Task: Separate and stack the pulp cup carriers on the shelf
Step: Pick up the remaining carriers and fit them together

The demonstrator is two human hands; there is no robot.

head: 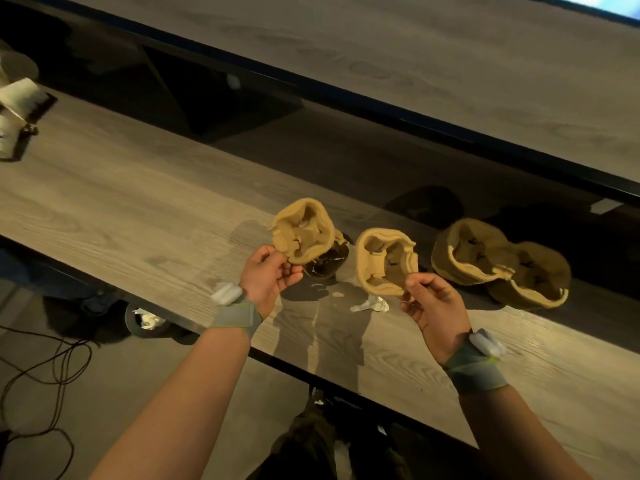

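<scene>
My left hand [268, 275] pinches the near rim of one tan pulp cup carrier [303, 230] and holds it tilted above the wooden shelf [121, 209]. A hand's width to the right, my right hand [433, 303] grips the lower edge of a second tan carrier [382, 261], also lifted and apart from the first. A stack of more carriers [498, 263] lies on the shelf at the right, beyond my right hand. A dark round object [327, 263] sits on the shelf, partly hidden behind the left carrier.
White paper scraps [370, 304] lie on the shelf between my hands. Pale packets [17, 109] rest at the shelf's far left. An upper shelf board [450, 64] runs above. Below are cables [45, 368] on the floor and a round bin [145, 322].
</scene>
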